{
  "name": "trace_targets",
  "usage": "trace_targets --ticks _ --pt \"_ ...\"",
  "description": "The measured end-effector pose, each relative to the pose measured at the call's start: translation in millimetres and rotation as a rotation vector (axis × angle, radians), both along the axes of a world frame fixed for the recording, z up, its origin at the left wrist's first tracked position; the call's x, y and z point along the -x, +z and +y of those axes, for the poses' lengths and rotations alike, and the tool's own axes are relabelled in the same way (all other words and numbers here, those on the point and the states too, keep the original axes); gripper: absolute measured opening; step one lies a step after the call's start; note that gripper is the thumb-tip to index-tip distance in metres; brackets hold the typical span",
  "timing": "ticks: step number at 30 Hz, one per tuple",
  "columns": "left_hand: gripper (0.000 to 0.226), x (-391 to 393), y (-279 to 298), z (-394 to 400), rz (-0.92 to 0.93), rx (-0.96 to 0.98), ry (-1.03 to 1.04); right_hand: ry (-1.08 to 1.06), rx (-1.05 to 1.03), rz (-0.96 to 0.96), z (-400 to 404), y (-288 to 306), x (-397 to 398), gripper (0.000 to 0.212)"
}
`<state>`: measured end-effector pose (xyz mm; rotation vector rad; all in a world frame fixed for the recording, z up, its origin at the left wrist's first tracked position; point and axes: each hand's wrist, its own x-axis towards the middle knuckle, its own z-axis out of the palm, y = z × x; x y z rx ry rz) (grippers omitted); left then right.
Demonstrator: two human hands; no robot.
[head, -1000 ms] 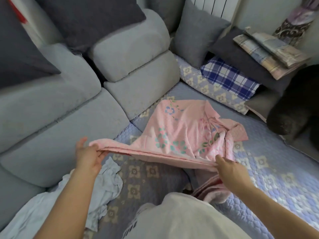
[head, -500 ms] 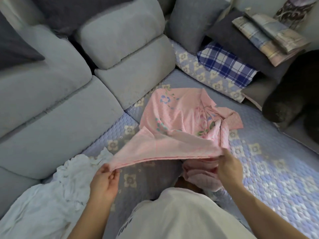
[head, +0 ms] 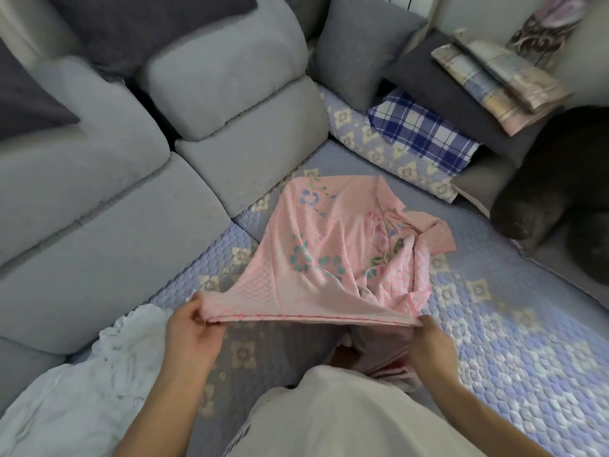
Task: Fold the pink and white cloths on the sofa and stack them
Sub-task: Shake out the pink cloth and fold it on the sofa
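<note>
Head view. I read the pink cloth (head: 333,255) as mid-fold, not finished. Its near edge is lifted off the quilted sofa cover (head: 514,324) and stretched taut between both hands; the far part lies on the cover, bunched and wrinkled on its right side.

Left hand (head: 192,331): the fingers are curled round the left end of that edge, pinching it. Right hand (head: 428,338): the fingers grip the right end; I see this hand mostly from the back, so the exact pinch is partly hidden. The held edge looks doubled, though I cannot confirm the layer count from here.

The white cloth (head: 82,384) lies crumpled on the cover just beside the left forearm, against the grey seat cushion (head: 108,258). I judge it unfolded and untouched.

Status, as I assess it:
- Pink cloth: an early fold in hand; more folds and flattening remain.
- White cloth: all folding remains.
- Stack: not yet begun; no folded pink or white piece is visible on the sofa.
</note>
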<state>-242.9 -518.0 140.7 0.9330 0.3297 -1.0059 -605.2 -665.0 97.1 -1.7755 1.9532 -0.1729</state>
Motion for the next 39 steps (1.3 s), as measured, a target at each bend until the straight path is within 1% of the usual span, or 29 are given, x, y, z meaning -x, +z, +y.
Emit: trace_targets --ticks 1,3,5,7,9,11,13,14,15,16,17,18,20,22,23,24,26,27,29,32,33,36,38,39 --pt "0.017 1.2 10.4 -19.3 -0.052 -0.028 -0.041 -0.101 -0.032 -0.074 -7.6 2.7 -1.7 0.016" --pt "0.023 -4.8 27.1 -60.5 -0.137 -0.091 -0.11 -0.243 -0.05 -0.196 -29.5 10.8 -2.7 0.02" --pt "0.026 -18.3 50.2 -107.6 -0.202 -0.113 -0.188 -0.222 -0.013 -0.248 -67.4 37.0 -3.2 0.02" --pt "0.031 -40.5 93.0 -167.7 -0.266 -0.051 -0.216 -0.135 0.108 -0.227 -121.2 93.1 -10.0 0.019" --pt "0.031 -62.8 175.1 -233.8 -0.386 0.117 -0.177 -0.109 0.326 -0.203 -173.4 180.5 -22.9 0.02" --pt "0.028 -76.3 289.2 -283.2 -0.528 0.362 -0.109 -0.088 0.599 -0.202 -211.5 281.1 -31.3 0.028" --pt "0.028 -74.2 409.5 -298.1 -0.622 0.627 -0.032 -0.107 0.881 -0.25 -222.1 377.9 -33.9 0.039" --pt "0.029 -69.0 460.6 -292.9 -0.65 0.762 -0.003 -0.118 0.992 -0.293 -221.3 417.0 -32.2 0.043" --pt "0.03 -64.2 501.5 -285.0 -0.675 0.886 0.014 -0.124 1.078 -0.341 -218.2 448.4 -29.0 0.047" --pt "0.031 -62.0 526.3 -277.4 -0.699 0.972 0.037 -0.114 1.127 -0.384 -215.5 470.4 -24.0 0.05" --pt "0.031 -59.4 542.2 -268.0 -0.706 1.026 0.06 -0.078 1.138 -0.412 -210.7 485.1 -19.6 0.053" --pt "0.03 -60.9 545.8 -260.3 -0.702 1.033 0.099 -0.029 1.114 -0.43 -204.5 492.2 -16.4 0.054" --pt "0.026 -65.8 532.0 -247.9 -0.685 1.022 0.131 0.089 1.011 -0.44 -193.6 486.9 -14.4 0.054" --pt "0.026 -70.4 499.8 -233.6 -0.665 1.011 0.152 0.198 0.875 -0.38 -185.8 460.8 -12.8 0.053" --pt "0.024 -71.9 480.3 -224.4 -0.632 1.006 0.159 0.254 0.801 -0.339 -181.6 442.9 -11.9 0.056" --pt "0.022 -75.7 456.6 -214.9 -0.596 0.96 0.177 0.317 0.725 -0.306 -175.7 423.7 -10.7 0.065" --pt "0.02 -83.2 402.4 -196.4 -0.535 0.855 0.208 0.428 0.595 -0.275 -160.9 388.7 -11.3 0.089" --pt "0.02 -86.3 373.8 -187.0 -0.521 0.798 0.211 0.466 0.523 -0.255 -156.0 371.2 -11.5 0.097" --pt "0.017 -91.6 319.6 -168.9 -0.475 0.676 0.227 0.534 0.343 -0.179 -151.9 332.5 -13.6 0.1" --pt "0.018 -96.8 243.5 -141.0 -0.32 0.468 0.284 0.692 -0.018 -0.032 -139.7 259.1 -25.5 0.087" --pt "0.018 -94.1 222.3 -131.2 -0.271 0.398 0.299 0.742 -0.133 0.008 -130.4 236.6 -30.6 0.079" --pt "0.016 -90.2 172.3 -106.3 -0.202 0.192 0.32 0.809 -0.418 0.006 -103.1 191.9 -35.2 0.049" --pt "0.016 -93.1 147.6 -97.7 -0.208 0.023 0.267 0.855 -0.549 -0.02 -93.5 179.1 -32.9 0.03" --pt "0.016 -96.2 134.9 -98.6 -0.225 -0.052 0.227 0.869 -0.606 -0.03 -90.9 175.4 -32.3 0.026"
